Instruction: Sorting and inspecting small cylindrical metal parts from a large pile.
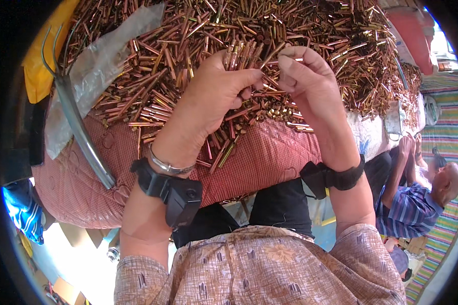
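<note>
While hands [262,84] clutch, brass casings [239,53] between.

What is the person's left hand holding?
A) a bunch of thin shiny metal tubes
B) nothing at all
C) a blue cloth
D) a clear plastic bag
A: the left hand is closed around a bunch of thin metal tubes above the big heap, while the right hand pinches one tube beside it.

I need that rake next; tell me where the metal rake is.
In the head view, the metal rake lies at the person's left, on the brass pile's edge, beside the clear plastic sheet.
</note>
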A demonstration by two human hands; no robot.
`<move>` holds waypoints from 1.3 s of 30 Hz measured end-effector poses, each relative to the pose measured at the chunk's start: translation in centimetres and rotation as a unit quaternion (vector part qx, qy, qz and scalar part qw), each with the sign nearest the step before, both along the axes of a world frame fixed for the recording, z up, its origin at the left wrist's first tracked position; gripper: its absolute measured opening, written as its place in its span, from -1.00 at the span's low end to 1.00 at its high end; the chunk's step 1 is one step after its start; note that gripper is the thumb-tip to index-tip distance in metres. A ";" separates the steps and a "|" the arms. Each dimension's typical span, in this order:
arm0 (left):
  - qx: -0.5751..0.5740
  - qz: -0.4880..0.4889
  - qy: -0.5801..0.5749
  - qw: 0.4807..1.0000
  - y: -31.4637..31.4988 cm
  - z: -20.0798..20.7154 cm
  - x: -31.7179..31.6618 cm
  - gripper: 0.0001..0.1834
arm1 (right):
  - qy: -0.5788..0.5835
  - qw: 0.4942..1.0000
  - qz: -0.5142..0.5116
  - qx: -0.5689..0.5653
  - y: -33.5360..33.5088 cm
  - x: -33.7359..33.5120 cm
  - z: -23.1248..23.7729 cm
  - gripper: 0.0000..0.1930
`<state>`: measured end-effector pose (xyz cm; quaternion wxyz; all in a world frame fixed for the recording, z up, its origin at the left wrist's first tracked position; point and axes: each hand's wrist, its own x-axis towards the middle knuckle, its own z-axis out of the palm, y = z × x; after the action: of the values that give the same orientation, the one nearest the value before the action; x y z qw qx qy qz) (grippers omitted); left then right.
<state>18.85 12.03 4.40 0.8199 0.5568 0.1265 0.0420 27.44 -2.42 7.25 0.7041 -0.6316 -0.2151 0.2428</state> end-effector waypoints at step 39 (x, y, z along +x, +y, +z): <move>-0.132 0.006 -0.035 0.991 0.9 0.1 0.0 -0.86 | -0.380 0.877 -0.120 -0.267 -0.3 7.1 -1.0 -0.75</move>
<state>18.89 12.92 4.54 0.8898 0.4413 0.1052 0.0491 34.50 -2.69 6.26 0.3963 -0.8603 -0.3161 -0.0539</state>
